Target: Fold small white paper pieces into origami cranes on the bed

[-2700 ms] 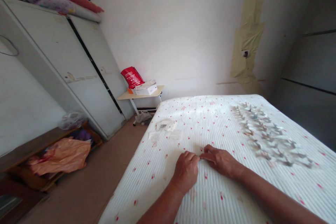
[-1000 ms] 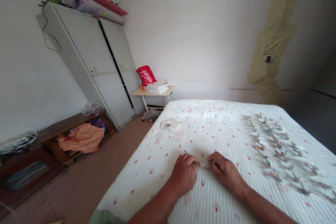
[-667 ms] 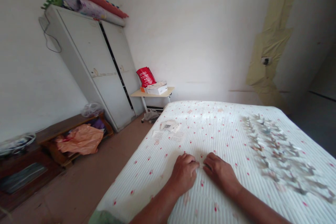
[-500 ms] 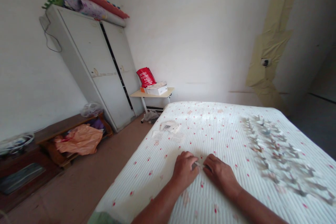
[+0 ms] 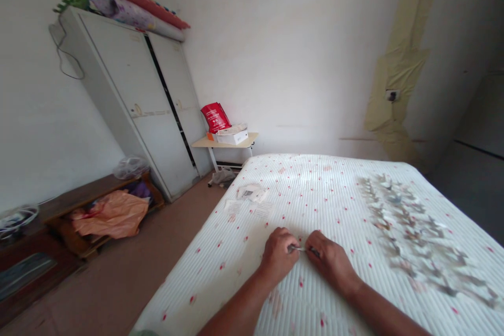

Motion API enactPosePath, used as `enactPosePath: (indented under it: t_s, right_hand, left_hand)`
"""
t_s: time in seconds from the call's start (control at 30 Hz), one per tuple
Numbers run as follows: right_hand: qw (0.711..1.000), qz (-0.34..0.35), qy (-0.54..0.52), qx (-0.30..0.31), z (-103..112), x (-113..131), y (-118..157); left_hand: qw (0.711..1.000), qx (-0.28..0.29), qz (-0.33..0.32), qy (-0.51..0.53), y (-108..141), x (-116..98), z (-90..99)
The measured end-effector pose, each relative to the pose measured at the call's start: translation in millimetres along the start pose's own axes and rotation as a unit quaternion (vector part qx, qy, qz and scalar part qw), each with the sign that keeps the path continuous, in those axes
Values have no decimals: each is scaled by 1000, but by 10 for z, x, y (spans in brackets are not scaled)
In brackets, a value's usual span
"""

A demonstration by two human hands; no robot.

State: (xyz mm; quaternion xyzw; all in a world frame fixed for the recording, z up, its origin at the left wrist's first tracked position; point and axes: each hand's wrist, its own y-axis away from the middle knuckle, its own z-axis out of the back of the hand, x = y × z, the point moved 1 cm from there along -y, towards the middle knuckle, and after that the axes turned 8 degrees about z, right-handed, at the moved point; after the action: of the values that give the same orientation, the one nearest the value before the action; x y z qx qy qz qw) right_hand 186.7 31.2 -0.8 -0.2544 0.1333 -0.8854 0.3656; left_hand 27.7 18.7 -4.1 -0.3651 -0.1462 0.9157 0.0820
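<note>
My left hand (image 5: 279, 253) and my right hand (image 5: 328, 258) are close together over a white quilted bed cover (image 5: 315, 210) with small red dots. A thin strip of twisted, pale grey material (image 5: 301, 249) spans the short gap between them. My left fingers are closed on its left end, and my right fingers are closed on its right end, where something dark shows. What the strip is made of is too small to tell. Several rows of small twisted grey-white pieces (image 5: 413, 226) lie on the bed to the right of my hands.
Pieces of printed paper (image 5: 252, 192) lie on the bed's left part. Beyond stands a small table (image 5: 200, 143) with a red bag (image 5: 216, 117) and a white box (image 5: 233, 137). A grey cabinet (image 5: 157, 126) and a low wooden shelf (image 5: 74, 194) are at the left.
The strip between my hands shows more clearly and straighter, with my hands in nearly the same place. The camera view has turned slightly to the right.
</note>
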Motion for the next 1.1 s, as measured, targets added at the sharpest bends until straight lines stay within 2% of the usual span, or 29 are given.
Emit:
enactPosePath:
  t_s: [0.1, 0.2, 0.3, 0.4, 0.5, 0.6, 0.77, 1.1]
  right_hand:
    - [999, 28, 29, -26, 7, -38, -30]
    - [997, 46, 63, -26, 2, -66, -62]
    - [997, 57, 60, 3, -6, -76, -73]
    - [998, 56, -9, 29, 14, -85, -60]
    - [993, 35, -103, 35, 45, -125, -52]
    - [989, -30, -144, 29, 50, -190, -76]
    - [983, -131, -130, 22, 36, -196, -155]
    - [981, -165, -81, 56, 25, -45, -235]
  left_hand:
    - [999, -25, -40, -11, -42, -42, -5]
    - [992, -33, -106, -67, -76, -51, -20]
    - [975, -16, -167, -149, -80, -30, -40]
    - [960, 15, -191, -203, -32, -24, -21]
    - [955, 56, -191, -220, 54, -71, 49]
    - [956, 69, -170, -227, 134, -147, 128]
    - [954, 84, -145, -248, 191, -214, 144]
    - [953, 80, -127, -263, 197, -177, 79]
